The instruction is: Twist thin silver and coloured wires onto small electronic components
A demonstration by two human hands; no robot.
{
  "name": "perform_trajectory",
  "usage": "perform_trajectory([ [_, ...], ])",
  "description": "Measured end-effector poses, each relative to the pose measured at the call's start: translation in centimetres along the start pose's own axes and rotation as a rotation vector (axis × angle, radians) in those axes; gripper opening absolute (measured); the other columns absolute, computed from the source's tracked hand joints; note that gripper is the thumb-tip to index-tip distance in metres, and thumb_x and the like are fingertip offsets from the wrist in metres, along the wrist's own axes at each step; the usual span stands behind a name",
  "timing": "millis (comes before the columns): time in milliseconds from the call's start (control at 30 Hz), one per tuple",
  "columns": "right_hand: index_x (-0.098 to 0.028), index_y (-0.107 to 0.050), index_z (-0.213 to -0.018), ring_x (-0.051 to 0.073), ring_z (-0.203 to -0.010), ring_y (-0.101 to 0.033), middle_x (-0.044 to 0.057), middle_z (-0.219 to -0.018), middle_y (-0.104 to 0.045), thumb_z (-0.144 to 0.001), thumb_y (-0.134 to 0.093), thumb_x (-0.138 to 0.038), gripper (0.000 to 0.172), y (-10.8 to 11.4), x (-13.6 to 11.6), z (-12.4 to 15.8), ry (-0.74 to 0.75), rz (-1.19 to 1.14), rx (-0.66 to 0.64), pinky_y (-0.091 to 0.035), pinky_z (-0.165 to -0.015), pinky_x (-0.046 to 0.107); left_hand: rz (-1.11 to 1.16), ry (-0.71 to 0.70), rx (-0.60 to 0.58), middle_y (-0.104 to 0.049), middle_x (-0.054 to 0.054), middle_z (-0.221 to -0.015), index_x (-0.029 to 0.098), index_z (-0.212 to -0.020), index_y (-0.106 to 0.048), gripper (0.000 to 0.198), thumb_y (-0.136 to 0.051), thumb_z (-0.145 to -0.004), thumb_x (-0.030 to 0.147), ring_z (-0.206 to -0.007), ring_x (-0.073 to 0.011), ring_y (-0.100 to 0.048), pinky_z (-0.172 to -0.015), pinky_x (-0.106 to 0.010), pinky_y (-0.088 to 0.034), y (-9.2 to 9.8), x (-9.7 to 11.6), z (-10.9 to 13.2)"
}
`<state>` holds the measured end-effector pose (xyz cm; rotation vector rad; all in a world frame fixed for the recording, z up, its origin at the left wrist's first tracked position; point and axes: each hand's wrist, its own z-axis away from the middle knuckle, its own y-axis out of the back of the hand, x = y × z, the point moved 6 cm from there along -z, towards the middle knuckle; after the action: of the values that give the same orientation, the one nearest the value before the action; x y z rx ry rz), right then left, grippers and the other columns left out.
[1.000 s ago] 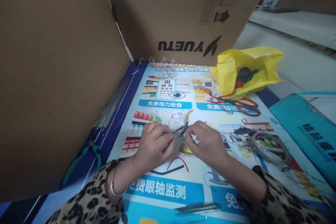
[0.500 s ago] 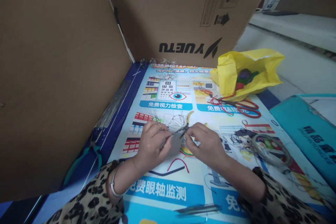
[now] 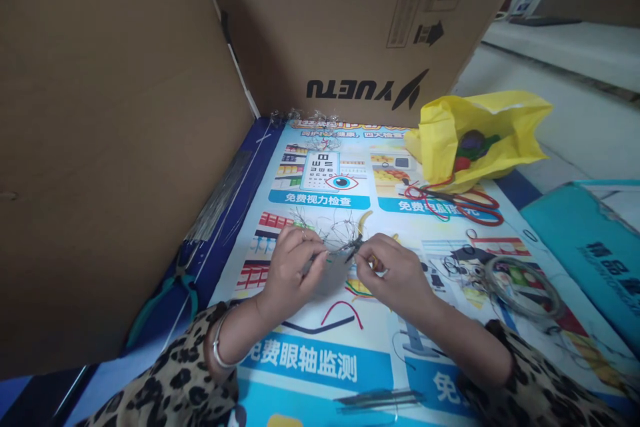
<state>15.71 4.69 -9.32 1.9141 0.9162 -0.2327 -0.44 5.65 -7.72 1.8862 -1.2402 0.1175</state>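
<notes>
My left hand (image 3: 294,265) is pinched on a small tangled piece of thin silver wire (image 3: 336,233), just above a printed poster (image 3: 320,360) that covers the table. My right hand (image 3: 395,271) is closed on small yellow-handled pliers (image 3: 358,240), and their dark tip meets the wire between my two hands. Both wrists rest low over the poster. I wear leopard-print sleeves and a silver bracelet (image 3: 216,353) on the left wrist.
Tall cardboard panels (image 3: 110,147) wall the left and back. A yellow plastic bag (image 3: 475,137) with coloured bits and red-handled scissors (image 3: 465,203) lie at the right. A wire coil (image 3: 525,283), teal-handled pliers (image 3: 165,293), straight wire rods (image 3: 220,197) and coloured wire pieces (image 3: 345,310) lie around.
Both hands stay on the wire with small finger movements; the view has drifted slightly to the left, so things sit a bit further right.
</notes>
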Motion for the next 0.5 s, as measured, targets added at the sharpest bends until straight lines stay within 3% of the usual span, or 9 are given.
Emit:
perform_trajectory([
  [300, -0.020, -0.050, -0.066, 0.012, -0.059, -0.049, -0.001, -0.063, -0.052, -0.076, -0.048, -0.009, 0.014, -0.1, 0.1, -0.3, 0.031, -0.052, -0.029, -0.040, -0.057, 0.024, -0.012, -0.036, 0.010, -0.060, -0.004, -0.083, 0.018, -0.081, -0.060, 0.009, -0.054, -0.081, 0.011, -0.083, -0.0178, -0.053, -0.079, -0.037, -0.043, 0.1, 0.1, -0.1],
  [500, -0.020, -0.052, -0.069, 0.013, -0.063, -0.052, 0.001, -0.067, -0.055, -0.078, -0.048, -0.010, 0.014, -0.3, 0.3, -0.1, 0.049, -0.036, -0.038, -0.043, -0.059, 0.025, -0.057, -0.151, 0.021, -0.061, -0.005, -0.084, 0.018, -0.085, -0.060, 0.012, -0.057, -0.078, 0.009, -0.083, -0.0179, -0.054, -0.078, -0.037, -0.044, 0.3, 1.0, 0.1],
])
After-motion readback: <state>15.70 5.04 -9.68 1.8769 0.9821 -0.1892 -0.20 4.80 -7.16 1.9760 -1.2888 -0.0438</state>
